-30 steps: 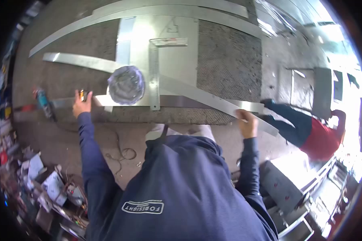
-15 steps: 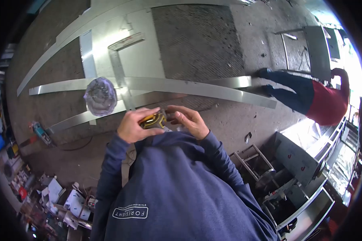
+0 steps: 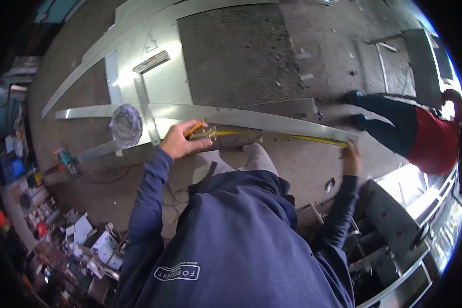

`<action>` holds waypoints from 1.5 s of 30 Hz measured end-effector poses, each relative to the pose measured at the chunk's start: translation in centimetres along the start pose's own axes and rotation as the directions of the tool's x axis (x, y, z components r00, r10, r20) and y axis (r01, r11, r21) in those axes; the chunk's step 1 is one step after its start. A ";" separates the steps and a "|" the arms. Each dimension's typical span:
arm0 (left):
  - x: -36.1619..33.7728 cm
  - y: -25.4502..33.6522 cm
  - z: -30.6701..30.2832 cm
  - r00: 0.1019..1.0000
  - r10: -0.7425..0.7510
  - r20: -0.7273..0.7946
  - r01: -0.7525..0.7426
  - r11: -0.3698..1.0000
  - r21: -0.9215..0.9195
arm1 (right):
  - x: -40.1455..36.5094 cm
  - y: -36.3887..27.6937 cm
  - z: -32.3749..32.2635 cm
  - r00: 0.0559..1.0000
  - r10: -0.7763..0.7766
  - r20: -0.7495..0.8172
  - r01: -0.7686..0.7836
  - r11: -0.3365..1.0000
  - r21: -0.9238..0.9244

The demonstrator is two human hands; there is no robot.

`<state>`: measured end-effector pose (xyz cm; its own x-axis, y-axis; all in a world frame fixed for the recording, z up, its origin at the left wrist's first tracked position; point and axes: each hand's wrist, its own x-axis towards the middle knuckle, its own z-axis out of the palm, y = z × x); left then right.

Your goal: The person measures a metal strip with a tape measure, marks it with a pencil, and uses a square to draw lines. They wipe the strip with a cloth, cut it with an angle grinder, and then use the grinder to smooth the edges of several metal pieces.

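My left hand [image 3: 178, 142] grips the case of a tape measure [image 3: 204, 134], with an orange pencil-like stick [image 3: 193, 128] also between its fingers. From the case, the yellow tape blade [image 3: 308, 139] runs out to the right along a long metal strip [image 3: 272, 121]. My right hand [image 3: 352, 160] is at the far end of the blade, close to the strip's right tip; its fingers are closed there and slightly blurred.
A plastic-wrapped round bundle [image 3: 126, 126] rests on the strips at left. Metal sheet [image 3: 164, 77] lies beyond. An angle grinder [image 3: 66, 160] with a cord is on the floor. Another person [image 3: 426, 133] bends at right beside a metal cabinet [image 3: 421, 59]; frames [image 3: 395, 287] stand lower right.
The tape blade has been drawn out. My right hand has moved from beside the case far to the right, while my left stays near its place with the case.
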<state>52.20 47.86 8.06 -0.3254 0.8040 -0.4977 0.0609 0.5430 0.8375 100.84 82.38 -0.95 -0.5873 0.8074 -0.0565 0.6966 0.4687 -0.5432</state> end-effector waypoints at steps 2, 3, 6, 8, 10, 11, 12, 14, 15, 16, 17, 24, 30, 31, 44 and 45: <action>1.2 -2.2 -2.7 0.998 -0.027 -0.051 0.025 0.999 -0.043 | 0.0 16.6 -1.0 0.916 0.373 0.150 -0.356 0.578 0.734; 1.9 -2.9 -3.8 0.997 -0.021 -0.074 0.018 0.999 -0.038 | 1.1 11.4 -3.3 0.753 0.646 0.126 -0.406 0.307 0.861; 3.1 -3.3 -5.3 0.993 -0.005 -0.121 0.016 0.996 0.089 | 3.2 12.0 -3.6 0.694 0.715 0.091 -0.469 0.352 0.810; 3.8 -2.4 -5.4 0.994 -0.058 -0.097 0.073 0.985 0.156 | 3.9 15.0 -2.4 0.695 0.707 0.130 -0.474 0.313 0.823; 4.1 -2.0 -5.4 0.991 -0.073 -0.110 0.092 0.978 0.185 | 3.9 16.2 -1.6 0.769 0.619 0.161 -0.408 0.280 0.869; 4.1 -1.7 -5.5 0.989 -0.082 -0.119 0.107 0.969 0.222 | 3.9 16.3 -1.4 0.772 0.613 0.168 -0.412 0.280 0.867; 3.9 -1.5 -5.7 0.987 -0.067 -0.144 0.102 0.963 0.251 | 3.7 16.4 -1.1 0.831 0.538 0.138 -0.400 0.406 0.822; 4.0 -1.7 -6.2 0.983 -0.092 -0.161 0.133 0.954 0.268 | 3.8 14.6 -1.2 0.789 0.574 0.219 -0.436 0.271 0.858; 4.1 -1.8 -6.5 0.980 -0.109 -0.169 0.154 0.946 0.285 | 3.8 13.0 -1.4 0.790 0.570 0.225 -0.439 0.270 0.857; 4.0 -1.5 -6.8 0.977 -0.136 -0.166 0.181 0.939 0.294 | 3.8 12.5 -1.4 0.785 0.571 0.240 -0.452 0.264 0.852; 4.1 -1.7 -7.1 0.976 -0.138 -0.169 0.183 0.938 0.293 | 3.7 12.0 -1.4 0.779 0.573 0.253 -0.465 0.258 0.847; 4.4 -0.8 -7.5 0.973 -0.180 -0.145 0.218 0.921 0.324 | 3.5 11.2 -1.4 0.796 0.552 0.248 -0.467 0.300 0.832; 4.9 -1.5 -7.9 0.973 -0.186 -0.139 0.223 0.919 0.326 | 3.1 12.6 -1.4 0.767 0.577 0.279 -0.530 0.326 0.782; 5.0 -1.6 -8.0 0.976 -0.177 -0.129 0.209 0.926 0.313 | 3.1 12.8 -1.4 0.786 0.541 0.298 -0.510 0.296 0.808; -1.9 -0.5 0.0 0.981 0.056 -0.185 -0.108 0.954 -0.281 | 8.5 -7.4 -3.2 0.977 0.209 0.026 -0.151 0.607 0.780; -1.6 -0.1 0.4 0.965 0.092 -0.245 -0.147 0.965 -0.217 | 9.6 -11.3 -0.8 0.991 0.096 0.093 -0.134 0.714 0.687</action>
<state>53.09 46.59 8.65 -0.5397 0.7667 -0.3478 -0.0982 0.3530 0.9305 87.71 85.12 5.33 -0.5533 0.8118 -0.1866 0.2935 -0.0196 -0.9558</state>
